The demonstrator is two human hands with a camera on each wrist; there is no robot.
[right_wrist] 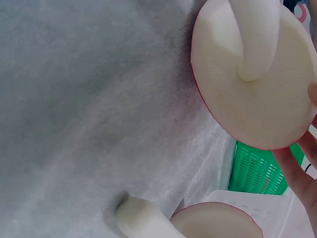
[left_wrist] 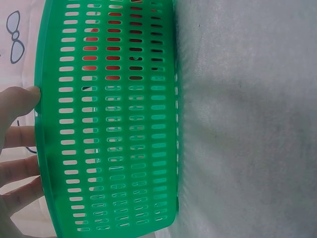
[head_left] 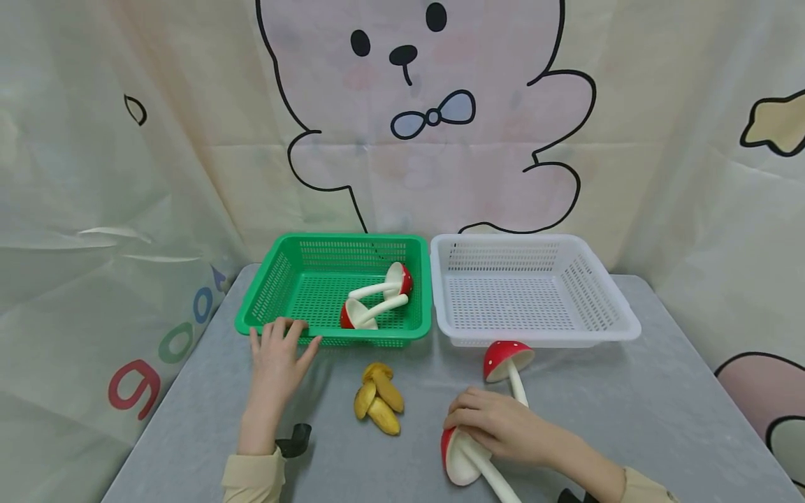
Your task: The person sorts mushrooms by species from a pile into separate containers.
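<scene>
My left hand point(head_left: 277, 360) rests on the near rim of a green basket point(head_left: 270, 334), fingers laid over the edge and thumb at the rim. Two red-capped mushrooms with white stems lie inside; one is the mushroom point(head_left: 377, 312) nearer the front wall. With my right hand point(head_left: 503, 424) I grip the cap edge of a larger red mushroom point(head_left: 462, 464). Its pale underside and thick stem face the right wrist camera, thumb on the underside. Just beyond that hand lies another red mushroom point(head_left: 503, 360), its cap close to a white basket point(head_left: 534, 342) and its stem partly covered.
Between my hands sits a small cluster of yellow-brown mushrooms point(head_left: 380, 402) on the grey tabletop point(head_left: 352, 468). The white basket stands right beside the green one at the back. A printed curtain point(head_left: 415, 188) hangs behind the table.
</scene>
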